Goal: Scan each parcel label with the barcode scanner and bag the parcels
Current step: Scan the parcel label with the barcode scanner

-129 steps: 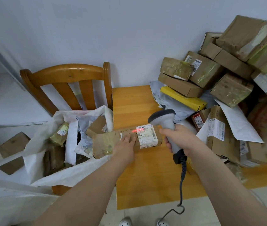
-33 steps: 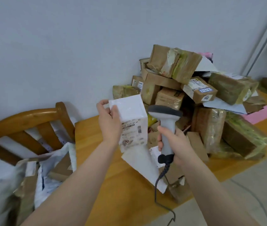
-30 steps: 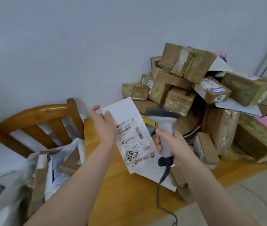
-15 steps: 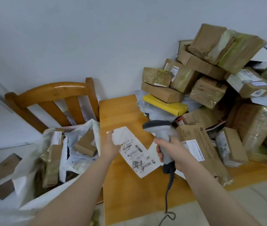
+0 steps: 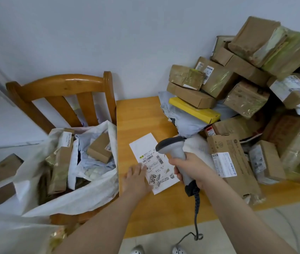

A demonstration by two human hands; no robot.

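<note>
A flat white mailer parcel (image 5: 145, 149) lies label-up on the wooden table (image 5: 138, 114). Its label (image 5: 156, 165) carries barcodes and the number 3010. My left hand (image 5: 136, 178) presses flat on the mailer's lower left part, fingers straight. My right hand (image 5: 191, 167) grips the handle of a grey barcode scanner (image 5: 173, 147), whose head hangs just right of the label and points at it. No scan line shows. A white woven bag (image 5: 90, 189) sits open on the chair at the left with several parcels inside.
A tall heap of brown cardboard parcels (image 5: 246, 99), a yellow box (image 5: 195, 110) and grey mailers fills the table's right side. A wooden chair (image 5: 63, 88) stands against the table's left edge. The scanner's coiled cable (image 5: 196, 217) hangs over the front edge.
My left hand brought the white mailer from the air down onto the table and now presses it flat. The scanner followed down and left, over the label.
</note>
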